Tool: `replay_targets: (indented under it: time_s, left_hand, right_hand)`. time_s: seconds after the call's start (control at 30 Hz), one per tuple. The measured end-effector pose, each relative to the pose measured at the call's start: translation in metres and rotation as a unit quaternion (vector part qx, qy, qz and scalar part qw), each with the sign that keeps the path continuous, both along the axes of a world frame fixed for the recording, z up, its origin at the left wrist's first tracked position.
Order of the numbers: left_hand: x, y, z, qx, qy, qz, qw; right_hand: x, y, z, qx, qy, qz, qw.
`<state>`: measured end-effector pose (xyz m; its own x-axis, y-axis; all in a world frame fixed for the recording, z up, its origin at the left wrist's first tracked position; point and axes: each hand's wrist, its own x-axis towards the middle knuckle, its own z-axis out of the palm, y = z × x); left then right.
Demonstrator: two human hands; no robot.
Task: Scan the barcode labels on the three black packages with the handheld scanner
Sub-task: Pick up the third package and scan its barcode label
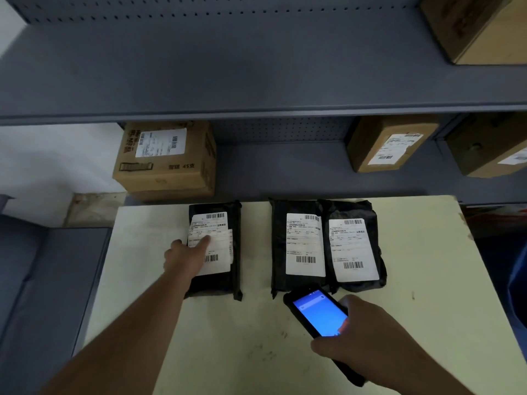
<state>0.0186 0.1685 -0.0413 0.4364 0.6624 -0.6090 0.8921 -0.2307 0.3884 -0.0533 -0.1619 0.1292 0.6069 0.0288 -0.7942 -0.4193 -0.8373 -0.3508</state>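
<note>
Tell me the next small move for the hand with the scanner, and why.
Probably swing the scanner in the right hand left toward the left package. The left hand already points a finger at its label, while the scanner sits below the middle package, screen lit.

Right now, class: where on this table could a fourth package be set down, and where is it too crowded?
Free: the gap between the left black package and the middle black package; the table strip right of the right black package; the near middle between the hands. Crowded: the middle and right packages overlap, with the scanner at their near edge.
</note>
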Motion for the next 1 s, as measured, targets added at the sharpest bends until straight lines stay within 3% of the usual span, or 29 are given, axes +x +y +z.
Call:
replay_targets:
  time_s: [0.33,0.87,1.0]
  left_hand:
    - [0.025,-0.025,-0.007,-0.023,0.029,0.017,0.999]
    - [0.032,-0.077,0.022,0.092,-0.001,-0.111,0.990]
    - [0.034,-0.070,0.018,0.033,-0.007,-0.090,0.995]
  right_hand:
    - [0.000,0.007,-0.006,-0.006,0.011,0.000,1.000]
    - [-0.003,-0.007,-0.011,-0.008,0.019,-0.006,1.000]
    - [-0.002,-0.015,-0.010,-0.011,0.020,-0.006,1.000]
